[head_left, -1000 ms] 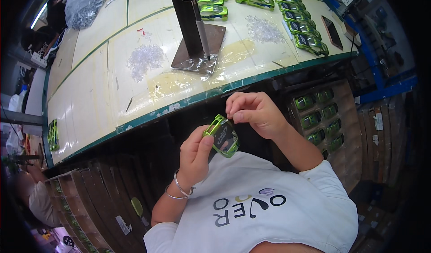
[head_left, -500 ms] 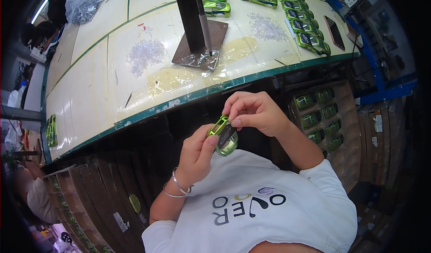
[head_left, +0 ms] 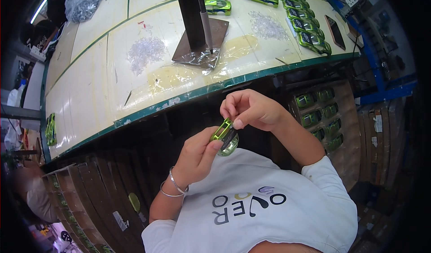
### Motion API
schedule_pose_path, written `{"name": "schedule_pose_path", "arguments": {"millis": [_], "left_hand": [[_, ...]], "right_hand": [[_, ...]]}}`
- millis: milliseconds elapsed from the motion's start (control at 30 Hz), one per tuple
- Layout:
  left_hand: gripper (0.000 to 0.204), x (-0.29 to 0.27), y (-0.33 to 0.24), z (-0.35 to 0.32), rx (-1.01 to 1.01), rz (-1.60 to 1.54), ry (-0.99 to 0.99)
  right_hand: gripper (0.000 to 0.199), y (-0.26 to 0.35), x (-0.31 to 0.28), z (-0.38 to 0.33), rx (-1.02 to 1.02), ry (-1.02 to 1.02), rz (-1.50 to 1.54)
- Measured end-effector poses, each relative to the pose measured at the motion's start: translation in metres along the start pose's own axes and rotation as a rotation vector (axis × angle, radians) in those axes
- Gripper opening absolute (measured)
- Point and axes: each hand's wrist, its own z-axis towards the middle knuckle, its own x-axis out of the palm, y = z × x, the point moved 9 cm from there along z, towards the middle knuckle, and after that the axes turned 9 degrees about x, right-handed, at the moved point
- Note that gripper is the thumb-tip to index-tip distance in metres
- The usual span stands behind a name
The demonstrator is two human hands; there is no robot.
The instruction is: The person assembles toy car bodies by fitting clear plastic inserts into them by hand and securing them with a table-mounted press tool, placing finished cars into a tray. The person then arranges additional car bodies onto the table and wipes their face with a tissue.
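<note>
A person's left hand (head_left: pixel 196 153) grips a green toy car shell (head_left: pixel 229 145) between their white shirt (head_left: pixel 287 208) and the near edge of the surface (head_left: pixel 85 107). The bent fingers of the right hand (head_left: pixel 253 113) meet its upper end; whether they pinch anything, I cannot tell. A loosened left grip could let the smooth-looking shell slip and fall. An upright tool stand (head_left: pixel 191 24) partly blocks green cars (head_left: pixel 218 6) behind it, with clear pieces (head_left: pixel 146 54) heaped to either side.

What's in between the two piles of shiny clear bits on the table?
In the head view, a brown plate lies there, with a black post standing on it and a thin tool pointing down over it.
</note>
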Motion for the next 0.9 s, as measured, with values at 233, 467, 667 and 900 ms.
{"name": "schedule_pose_path", "arguments": {"millis": [233, 467, 667, 900], "left_hand": [[0.032, -0.022, 0.022, -0.006, -0.088, -0.548, -0.410], [0.032, -0.020, 0.022, -0.008, -0.059, -0.671, -0.437], [0.048, -0.034, 0.022, 0.004, 0.074, -0.335, -0.330], [0.056, -0.023, 0.029, 0.029, 0.255, -0.362, -0.149]], "right_hand": [[0.066, 0.024, 0.048, -0.034, -0.751, -0.515, -1.089], [0.064, 0.015, 0.064, -0.028, -0.878, -0.591, -1.499], [0.062, 0.018, 0.064, -0.034, -0.928, -0.483, -1.451], [0.062, 0.009, 0.057, -0.036, -0.885, -0.312, -1.157]]}}
